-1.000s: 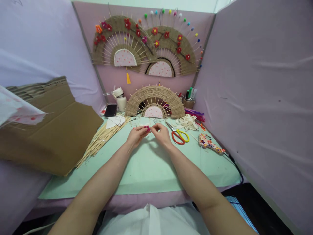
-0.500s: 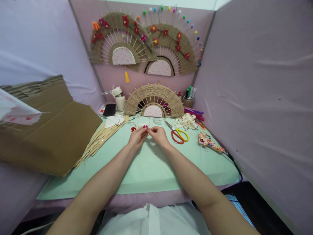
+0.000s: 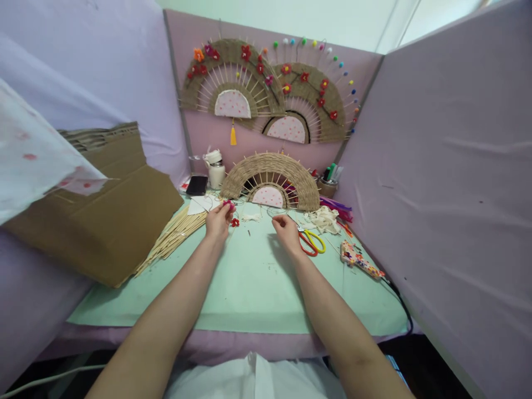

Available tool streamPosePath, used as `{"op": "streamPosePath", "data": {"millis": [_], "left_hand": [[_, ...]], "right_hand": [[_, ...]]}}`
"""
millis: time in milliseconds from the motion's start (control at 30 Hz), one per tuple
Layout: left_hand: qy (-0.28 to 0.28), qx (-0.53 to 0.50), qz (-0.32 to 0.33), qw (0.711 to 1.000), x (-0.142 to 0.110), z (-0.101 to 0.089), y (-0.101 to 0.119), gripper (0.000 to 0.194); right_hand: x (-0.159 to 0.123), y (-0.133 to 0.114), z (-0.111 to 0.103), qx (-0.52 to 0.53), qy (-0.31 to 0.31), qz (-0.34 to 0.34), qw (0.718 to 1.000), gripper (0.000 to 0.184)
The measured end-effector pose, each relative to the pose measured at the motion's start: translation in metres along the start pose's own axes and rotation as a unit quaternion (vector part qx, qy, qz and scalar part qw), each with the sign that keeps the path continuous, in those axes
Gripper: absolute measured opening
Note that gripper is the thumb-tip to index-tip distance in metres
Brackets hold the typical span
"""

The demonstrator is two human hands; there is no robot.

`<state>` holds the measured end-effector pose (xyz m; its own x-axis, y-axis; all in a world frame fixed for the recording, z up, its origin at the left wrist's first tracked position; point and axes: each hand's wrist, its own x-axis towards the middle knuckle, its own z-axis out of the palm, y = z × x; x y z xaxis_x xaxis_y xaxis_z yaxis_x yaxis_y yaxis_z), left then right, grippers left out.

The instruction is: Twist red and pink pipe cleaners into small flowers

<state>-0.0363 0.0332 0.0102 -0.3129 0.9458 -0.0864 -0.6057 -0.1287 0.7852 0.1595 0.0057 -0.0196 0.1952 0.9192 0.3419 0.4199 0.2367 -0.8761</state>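
Magenta flower (image 3: 229, 205) pinched in the left hand (image 3: 216, 223)

The left hand's grip is narrow, thumb and fingers holding the small flower above the table (image 3: 249, 293), near a red flower (image 3: 235, 222). The right hand (image 3: 286, 233) is well apart from it, fingers curled inward; whether its grip is closed on anything thin cannot be told. Scissors (image 3: 311, 241) with one red and one yellow handle lie just beside the right hand. A bundle of thin sticks (image 3: 171, 237) lies left of the left hand. Beyond both hands stands a twine-woven fan (image 3: 270, 162); a floral-patterned glue gun (image 3: 359, 259) lies farther right, near crumpled cream strips (image 3: 324, 220).
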Motion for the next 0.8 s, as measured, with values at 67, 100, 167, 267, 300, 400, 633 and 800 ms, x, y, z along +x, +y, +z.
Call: {"op": "streamPosePath", "data": {"millis": [67, 100, 167, 267, 300, 400, 633, 800], "left_hand": [[-0.004, 0.008, -0.003, 1.0, -0.001, 0.001, -0.002, 0.011], [-0.004, 0.011, -0.003, 1.0, -0.001, 0.001, -0.002, 0.011], [-0.002, 0.023, -0.007, 1.0, -0.001, 0.001, -0.004, 0.011], [-0.005, 0.052, 0.004, 0.999, 0.001, -0.001, -0.008, 0.012], [-0.01, 0.063, 0.008, 0.998, 0.0, -0.001, -0.009, 0.013], [-0.03, 0.103, 0.021, 0.994, -0.003, 0.0, -0.015, 0.018], [-0.069, 0.132, 0.032, 0.988, -0.014, 0.004, -0.031, 0.021], [-0.055, 0.133, 0.039, 0.989, -0.009, 0.003, -0.037, 0.02]], "right_hand": [[0.001, 0.003, 0.001, -0.038, -0.02, 0.015, 0.999, 0.018], [0.002, 0.003, 0.002, -0.067, -0.049, 0.023, 0.996, 0.015], [0.007, 0.001, 0.002, -0.133, -0.139, 0.036, 0.981, 0.006], [0.021, -0.008, 0.005, -0.213, -0.203, 0.029, 0.955, 0.004], [0.027, -0.01, 0.007, -0.23, -0.178, 0.012, 0.957, 0.004], [0.042, -0.011, 0.019, -0.259, -0.084, -0.046, 0.961, 0.013], [0.046, 0.015, 0.05, -0.275, -0.053, -0.069, 0.958, 0.016], [0.043, 0.02, 0.056, -0.306, -0.06, -0.079, 0.947, 0.016]]}}
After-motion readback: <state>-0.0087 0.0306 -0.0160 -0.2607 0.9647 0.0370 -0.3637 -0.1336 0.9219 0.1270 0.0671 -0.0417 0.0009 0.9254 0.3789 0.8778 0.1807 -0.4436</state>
